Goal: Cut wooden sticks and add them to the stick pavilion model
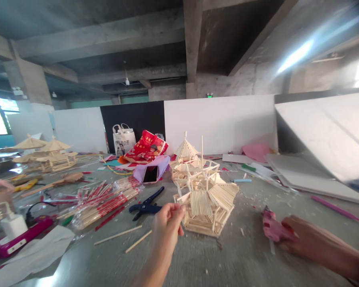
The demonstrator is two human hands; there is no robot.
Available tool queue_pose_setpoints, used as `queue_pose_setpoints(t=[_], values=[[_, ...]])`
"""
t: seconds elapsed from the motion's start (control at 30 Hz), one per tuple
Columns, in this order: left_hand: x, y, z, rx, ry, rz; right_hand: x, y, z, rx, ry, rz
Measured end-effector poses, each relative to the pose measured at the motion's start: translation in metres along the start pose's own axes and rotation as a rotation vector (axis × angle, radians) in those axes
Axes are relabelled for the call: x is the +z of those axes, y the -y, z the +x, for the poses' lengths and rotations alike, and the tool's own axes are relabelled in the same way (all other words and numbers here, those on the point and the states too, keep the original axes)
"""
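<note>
My left hand (169, 220) is pinched closed at the left side of a small pavilion model (200, 205) built of thin wooden sticks. Whatever lies between its thumb and fingers is hidden. To the right, apart from the model, my right hand (302, 235) grips a pink hot glue gun (273, 227), its nozzle pointing up and away. The model has slatted roof panels and an upright stick (202, 149). Directly behind it stands another stick pavilion (185, 149) with a pointed roof. Two loose sticks (139, 241) lie left of my left hand.
Dark blue cutting pliers (146, 205) lie left of the model. Bundled sticks in plastic (107, 203), a phone (150, 174) and a purple power strip (24, 239) are further left. White boards (311, 171) and a purple pen-like stick (338, 208) are at right.
</note>
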State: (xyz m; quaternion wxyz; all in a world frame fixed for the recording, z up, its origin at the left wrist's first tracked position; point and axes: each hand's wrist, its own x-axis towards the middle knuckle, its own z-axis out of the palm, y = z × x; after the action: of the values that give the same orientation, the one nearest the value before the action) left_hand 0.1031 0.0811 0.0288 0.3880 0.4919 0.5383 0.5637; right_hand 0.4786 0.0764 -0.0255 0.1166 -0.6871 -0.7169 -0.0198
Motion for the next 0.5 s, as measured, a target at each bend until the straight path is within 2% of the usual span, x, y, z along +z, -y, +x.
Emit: queue_pose_setpoints(t=[0.1,0.17,0.23,0.37,0.4,0.5], values=[[0.000,-0.003,-0.002,-0.039,0.106,0.039,-0.012,0.005,-0.009,-0.022,-0.054,-0.036],[0.002,-0.007,-0.003,-0.024,0.116,0.096,-0.023,0.023,-0.020,-0.068,-0.129,-0.080],[0.005,-0.011,-0.002,0.013,0.109,0.175,-0.033,0.053,-0.033,-0.138,-0.207,-0.048],[0.009,-0.014,-0.001,0.084,0.100,0.268,-0.044,0.127,-0.059,-0.425,-0.500,-0.054],[0.010,-0.013,0.000,0.097,0.096,0.279,-0.045,0.143,-0.064,-0.461,-0.524,-0.030],[0.010,-0.013,0.002,0.135,0.091,0.315,-0.046,0.177,-0.069,-0.481,-0.407,0.044]])
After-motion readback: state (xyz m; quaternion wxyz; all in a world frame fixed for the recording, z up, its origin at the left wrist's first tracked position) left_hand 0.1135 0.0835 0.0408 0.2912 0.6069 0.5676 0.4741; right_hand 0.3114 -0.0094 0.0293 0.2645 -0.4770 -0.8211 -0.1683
